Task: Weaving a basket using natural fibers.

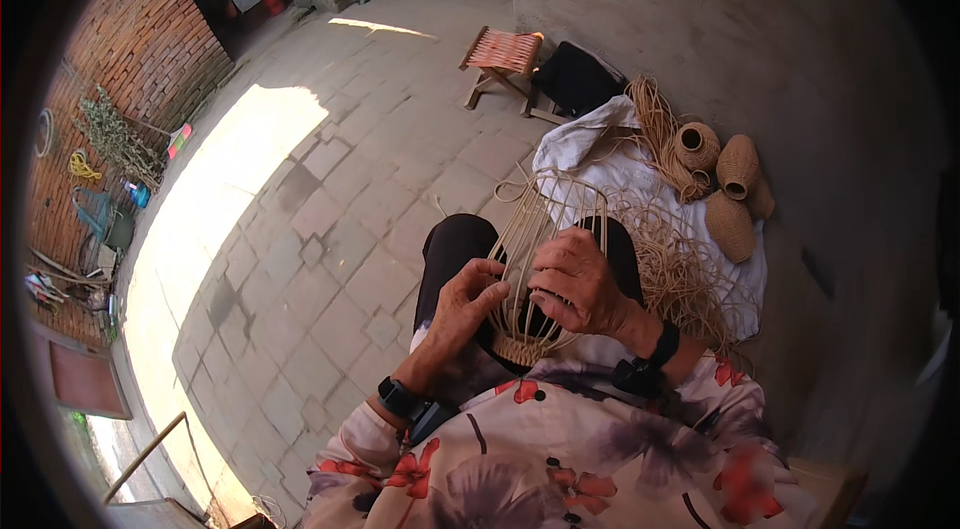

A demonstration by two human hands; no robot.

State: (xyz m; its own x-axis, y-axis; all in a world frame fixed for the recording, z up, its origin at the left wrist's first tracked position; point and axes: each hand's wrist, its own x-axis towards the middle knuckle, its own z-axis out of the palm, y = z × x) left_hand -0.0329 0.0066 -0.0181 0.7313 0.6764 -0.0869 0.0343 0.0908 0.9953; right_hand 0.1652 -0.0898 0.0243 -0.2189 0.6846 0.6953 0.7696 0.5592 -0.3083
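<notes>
A half-woven basket (521,351) stands between my knees, its tightly woven base toward me and long pale strands rising from it toward the far side. My left hand (462,305) is on its left side, thumb and fingers closing on the upright strands. On the right side my right hand (578,281) has its fingers curled round strands, palm turned inward. The fingertips of both hands partly cover the strands, so the exact one each pinches is hard to make out. Some strand ends loop out loosely past the far end.
To my right a white cloth (622,151) bears a heap of loose strands (672,264), a long bundle (652,119) and several finished woven vessels (738,165), beside a plain wall. Ahead stand a folding stool (503,50) and a black bag (577,79). Paving covers the floor; a brick wall (140,29) rises far left.
</notes>
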